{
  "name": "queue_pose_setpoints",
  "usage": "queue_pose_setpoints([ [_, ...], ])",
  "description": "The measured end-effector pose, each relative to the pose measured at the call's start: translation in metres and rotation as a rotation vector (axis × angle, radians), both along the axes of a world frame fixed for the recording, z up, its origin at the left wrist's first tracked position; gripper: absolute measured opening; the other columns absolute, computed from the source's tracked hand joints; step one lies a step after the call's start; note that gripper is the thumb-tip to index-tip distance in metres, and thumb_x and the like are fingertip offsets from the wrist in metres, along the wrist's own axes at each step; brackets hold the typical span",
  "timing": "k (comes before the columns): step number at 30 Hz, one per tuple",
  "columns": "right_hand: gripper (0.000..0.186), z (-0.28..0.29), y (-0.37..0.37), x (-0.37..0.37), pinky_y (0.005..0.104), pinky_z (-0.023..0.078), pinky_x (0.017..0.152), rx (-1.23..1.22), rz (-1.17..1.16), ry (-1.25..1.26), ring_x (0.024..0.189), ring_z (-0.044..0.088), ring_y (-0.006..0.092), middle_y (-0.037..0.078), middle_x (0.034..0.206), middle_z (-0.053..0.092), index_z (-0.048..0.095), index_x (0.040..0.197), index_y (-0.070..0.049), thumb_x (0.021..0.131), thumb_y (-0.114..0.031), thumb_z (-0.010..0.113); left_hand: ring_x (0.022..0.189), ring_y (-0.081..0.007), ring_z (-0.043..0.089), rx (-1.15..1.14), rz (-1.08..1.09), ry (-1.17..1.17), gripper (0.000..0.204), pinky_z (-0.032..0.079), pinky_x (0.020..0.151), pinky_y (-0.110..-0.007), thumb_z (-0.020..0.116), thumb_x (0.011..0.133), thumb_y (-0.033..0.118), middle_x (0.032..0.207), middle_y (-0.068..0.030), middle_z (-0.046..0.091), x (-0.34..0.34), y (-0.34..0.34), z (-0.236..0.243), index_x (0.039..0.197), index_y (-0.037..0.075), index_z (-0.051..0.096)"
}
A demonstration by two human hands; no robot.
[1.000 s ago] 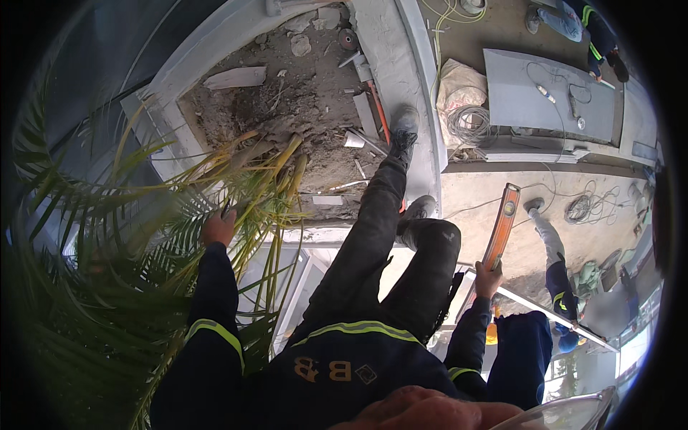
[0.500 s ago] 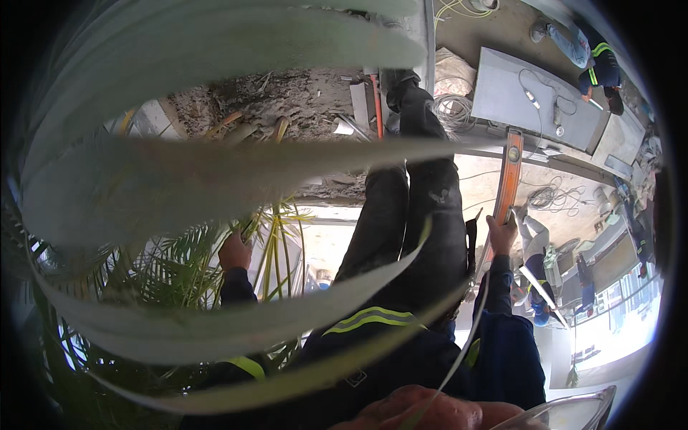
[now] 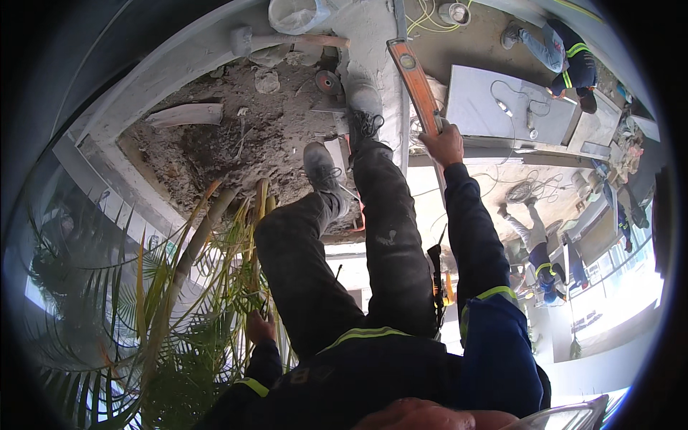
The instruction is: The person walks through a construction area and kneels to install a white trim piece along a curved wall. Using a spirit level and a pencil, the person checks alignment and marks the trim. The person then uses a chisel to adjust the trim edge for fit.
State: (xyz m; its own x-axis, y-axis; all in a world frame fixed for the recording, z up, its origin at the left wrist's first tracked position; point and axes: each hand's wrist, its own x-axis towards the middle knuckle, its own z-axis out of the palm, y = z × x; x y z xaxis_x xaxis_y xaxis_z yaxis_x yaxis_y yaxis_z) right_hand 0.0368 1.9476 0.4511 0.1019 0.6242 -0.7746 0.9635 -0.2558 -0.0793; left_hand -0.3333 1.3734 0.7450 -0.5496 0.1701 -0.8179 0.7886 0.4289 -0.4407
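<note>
My right hand is closed around a long orange spirit level. The level slants up and leftward, its round vial near the upper end, over the edge of a pale ledge. My left hand hangs low among the leaves of a palm. Its fingers look curled, with a thin dark thing just above them, too small to name. One boot of mine is on the pale ledge; the other is over the soil bed.
A hammer, a cutting disc and a white bucket lie around the soil bed. Grey panels with corded tools are at right. One co-worker bends there; another is lower right.
The fronds across the view have swung away. My right hand has moved up and left with the level. My left hand is lower, and one leg is bent at the knee.
</note>
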Motion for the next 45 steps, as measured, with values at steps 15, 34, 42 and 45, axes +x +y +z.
queue_pose_setpoints([
  [15,0.067,-0.136,0.003,-0.086,0.048,0.05,0.092,0.264,-0.063,-0.091,0.104,0.063,0.0427,0.024,0.109,0.064,0.063,0.13,-0.004,0.069,-0.03,0.078,0.079,-0.0232,0.061,1.16,0.597,-0.039,0.036,0.049,0.074,-0.037,0.062,0.102,0.031,0.091,-0.0133,0.067,-0.222,0.405,-0.345,0.106,-0.005,0.063],
  [34,0.067,0.043,-0.065,-0.166,0.0452,0.052,0.085,0.155,-0.008,-0.406,0.097,0.064,0.0349,0.015,0.105,0.06,0.06,0.137,-0.015,0.072,-0.022,0.073,0.088,-0.0342,0.066,1.236,-0.499,-0.194,0.052,0.053,0.072,-0.048,0.065,0.086,0.057,0.094,-0.0116,0.067,-0.363,0.65,-0.538,0.111,0.011,0.067],
  [42,0.066,-0.028,-0.021,-0.21,0.0425,0.046,0.098,0.049,0.23,-0.27,0.11,0.059,0.0288,0.01,0.112,0.056,0.059,0.138,-0.016,0.073,-0.016,0.072,0.092,-0.0354,0.065,1.164,-0.478,-0.217,0.05,0.051,0.08,-0.049,0.064,0.088,0.052,0.097,-0.0131,0.066,-0.364,0.651,-0.54,0.114,0.01,0.065],
  [45,0.066,-0.085,-0.01,-0.208,0.0411,0.04,0.105,0.014,0.338,-0.203,0.114,0.054,0.0247,0.008,0.116,0.053,0.06,0.134,-0.021,0.07,-0.015,0.075,0.094,-0.0348,0.064,1.154,-0.501,-0.221,0.048,0.05,0.08,-0.048,0.063,0.089,0.05,0.099,-0.0125,0.066,-0.368,0.647,-0.535,0.115,0.01,0.065],
])
